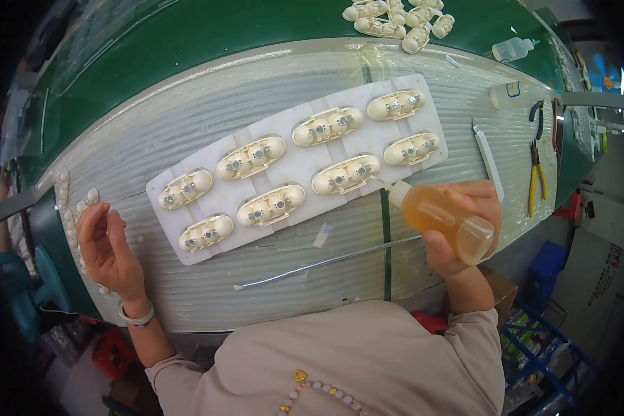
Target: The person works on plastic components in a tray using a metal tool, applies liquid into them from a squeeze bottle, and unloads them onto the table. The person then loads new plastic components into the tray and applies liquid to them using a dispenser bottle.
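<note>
The right hand [464, 225] clamps its grip on an amber squeeze bottle [440, 218], nozzle touching a cream housing [346, 174] on the white tray [295, 166] holding 8, mid-worktop [256, 291]. The left hand [107, 246] rests open-fingered at the worktop's left edge.

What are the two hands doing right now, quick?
Left hand: open, holding nothing, at the mat's left edge.
Right hand: closed around a bottle of amber liquid, nozzle toward the white tray.
</note>
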The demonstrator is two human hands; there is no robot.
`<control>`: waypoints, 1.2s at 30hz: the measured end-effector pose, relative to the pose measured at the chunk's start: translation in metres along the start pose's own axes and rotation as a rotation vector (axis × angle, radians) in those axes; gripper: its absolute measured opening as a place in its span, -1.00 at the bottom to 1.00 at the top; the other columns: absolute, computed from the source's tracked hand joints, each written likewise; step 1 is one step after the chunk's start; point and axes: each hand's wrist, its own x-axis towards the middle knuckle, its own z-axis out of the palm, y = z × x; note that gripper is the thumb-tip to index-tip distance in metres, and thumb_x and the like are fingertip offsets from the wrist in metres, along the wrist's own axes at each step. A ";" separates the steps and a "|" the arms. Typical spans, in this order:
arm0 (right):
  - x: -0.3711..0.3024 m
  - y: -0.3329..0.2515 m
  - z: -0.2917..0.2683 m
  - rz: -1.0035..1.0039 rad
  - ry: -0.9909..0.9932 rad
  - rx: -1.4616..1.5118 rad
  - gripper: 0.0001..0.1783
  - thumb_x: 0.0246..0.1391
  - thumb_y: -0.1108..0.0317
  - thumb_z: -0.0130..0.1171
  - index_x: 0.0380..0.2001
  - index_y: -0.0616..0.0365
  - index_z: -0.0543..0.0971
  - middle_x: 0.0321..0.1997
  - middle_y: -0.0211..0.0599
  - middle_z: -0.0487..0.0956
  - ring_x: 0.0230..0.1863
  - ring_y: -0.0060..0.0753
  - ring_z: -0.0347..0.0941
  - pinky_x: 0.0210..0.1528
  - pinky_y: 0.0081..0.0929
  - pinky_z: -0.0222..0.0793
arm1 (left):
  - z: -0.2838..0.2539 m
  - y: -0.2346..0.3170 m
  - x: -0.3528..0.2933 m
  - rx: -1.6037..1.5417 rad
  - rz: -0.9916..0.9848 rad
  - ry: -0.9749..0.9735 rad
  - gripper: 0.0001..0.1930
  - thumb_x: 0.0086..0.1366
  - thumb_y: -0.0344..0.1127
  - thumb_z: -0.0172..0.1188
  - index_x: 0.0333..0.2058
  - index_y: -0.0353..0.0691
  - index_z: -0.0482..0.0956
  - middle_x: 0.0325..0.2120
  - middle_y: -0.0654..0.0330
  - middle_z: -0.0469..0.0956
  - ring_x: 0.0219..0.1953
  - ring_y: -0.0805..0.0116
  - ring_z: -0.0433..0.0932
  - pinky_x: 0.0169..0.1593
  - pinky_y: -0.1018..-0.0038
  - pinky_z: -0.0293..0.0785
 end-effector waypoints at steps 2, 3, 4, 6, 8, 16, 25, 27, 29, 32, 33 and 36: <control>0.000 0.000 0.001 0.018 0.007 -0.001 -0.47 -0.28 0.35 0.41 -0.21 0.28 0.41 -0.35 -0.14 0.54 -0.30 -0.35 0.46 -0.33 -0.55 0.43 | 0.000 0.000 0.001 0.011 0.001 -0.001 -0.75 0.22 -0.60 0.06 -0.10 -0.37 0.44 -0.15 0.13 0.44 -0.26 0.50 0.44 -0.27 0.65 0.40; -0.001 0.000 0.001 0.019 0.006 0.000 -0.47 -0.28 0.35 0.41 -0.21 0.28 0.41 -0.35 -0.14 0.54 -0.30 -0.35 0.46 -0.33 -0.55 0.43 | 0.001 0.000 0.002 0.005 0.005 0.007 -0.75 0.23 -0.59 0.06 -0.10 -0.37 0.43 -0.15 0.14 0.45 -0.26 0.50 0.44 -0.28 0.65 0.40; -0.001 0.001 0.001 0.009 0.024 0.015 -0.47 -0.27 0.35 0.41 -0.21 0.29 0.41 -0.34 -0.13 0.53 -0.31 -0.35 0.46 -0.34 -0.55 0.43 | 0.001 0.000 0.003 -0.001 0.010 0.016 -0.75 0.23 -0.59 0.06 -0.09 -0.37 0.43 -0.15 0.14 0.45 -0.26 0.51 0.44 -0.28 0.65 0.40; -0.003 0.002 0.001 -0.005 0.046 0.031 -0.48 -0.27 0.35 0.40 -0.22 0.30 0.41 -0.34 -0.12 0.53 -0.32 -0.35 0.46 -0.34 -0.55 0.43 | 0.001 -0.003 0.004 -0.021 -0.016 0.020 -0.75 0.23 -0.58 0.06 -0.09 -0.37 0.44 -0.16 0.14 0.46 -0.27 0.51 0.44 -0.28 0.65 0.41; -0.004 0.004 0.001 -0.005 0.104 0.062 -0.50 -0.25 0.38 0.38 -0.22 0.31 0.40 -0.32 -0.08 0.50 -0.32 -0.34 0.46 -0.34 -0.54 0.44 | 0.003 -0.005 0.005 -0.042 -0.036 0.025 -0.75 0.24 -0.57 0.07 -0.09 -0.36 0.44 -0.17 0.15 0.46 -0.27 0.52 0.44 -0.28 0.65 0.41; -0.002 0.008 0.002 -0.007 0.094 0.053 -0.51 -0.25 0.42 0.37 -0.21 0.31 0.39 -0.31 -0.08 0.49 -0.30 -0.34 0.46 -0.31 -0.53 0.44 | 0.002 -0.005 0.006 -0.012 -0.032 0.037 -0.76 0.24 -0.57 0.07 -0.09 -0.36 0.45 -0.19 0.16 0.48 -0.29 0.53 0.45 -0.28 0.66 0.42; -0.001 0.003 -0.003 0.019 0.061 0.010 -0.51 -0.21 0.37 0.36 -0.21 0.31 0.39 -0.32 -0.08 0.49 -0.31 -0.35 0.46 -0.33 -0.55 0.44 | 0.003 -0.001 0.004 0.004 -0.025 0.013 -0.77 0.24 -0.57 0.07 -0.12 -0.36 0.46 -0.19 0.16 0.47 -0.33 0.55 0.44 -0.30 0.67 0.40; -0.002 0.003 -0.008 0.022 0.069 0.004 -0.51 -0.19 0.35 0.36 -0.20 0.32 0.39 -0.32 -0.07 0.48 -0.31 -0.35 0.46 -0.34 -0.54 0.45 | 0.003 -0.002 0.005 0.010 -0.019 0.015 -0.78 0.24 -0.57 0.07 -0.12 -0.37 0.46 -0.19 0.16 0.47 -0.33 0.55 0.44 -0.30 0.66 0.40; -0.002 0.003 -0.014 0.049 0.107 0.090 -0.50 -0.16 0.29 0.34 -0.19 0.32 0.37 -0.30 -0.07 0.47 -0.32 -0.35 0.45 -0.35 -0.51 0.46 | 0.002 -0.005 0.005 0.012 -0.011 0.018 -0.78 0.24 -0.57 0.07 -0.12 -0.37 0.46 -0.19 0.15 0.48 -0.33 0.54 0.44 -0.31 0.66 0.39; 0.000 0.008 -0.025 0.093 0.170 0.143 -0.48 -0.13 0.23 0.32 -0.19 0.31 0.36 -0.28 -0.07 0.45 -0.32 -0.35 0.45 -0.34 -0.50 0.48 | -0.003 -0.009 0.004 0.034 -0.049 0.043 -0.78 0.26 -0.56 0.05 -0.11 -0.39 0.46 -0.20 0.13 0.49 -0.34 0.54 0.43 -0.30 0.66 0.36; 0.001 0.011 -0.028 0.092 0.167 0.136 -0.48 -0.13 0.23 0.32 -0.19 0.31 0.36 -0.28 -0.07 0.45 -0.32 -0.35 0.45 -0.34 -0.50 0.48 | -0.004 -0.010 0.003 0.027 -0.053 0.043 -0.78 0.26 -0.56 0.05 -0.11 -0.39 0.46 -0.20 0.13 0.49 -0.34 0.54 0.43 -0.30 0.66 0.36; 0.001 0.020 -0.032 0.048 0.119 0.027 -0.46 -0.13 0.20 0.32 -0.18 0.30 0.35 -0.28 -0.07 0.43 -0.32 -0.34 0.45 -0.34 -0.50 0.48 | -0.004 -0.009 0.004 0.051 -0.061 0.061 -0.78 0.27 -0.53 0.06 -0.10 -0.39 0.47 -0.25 0.17 0.52 -0.36 0.56 0.42 -0.27 0.67 0.36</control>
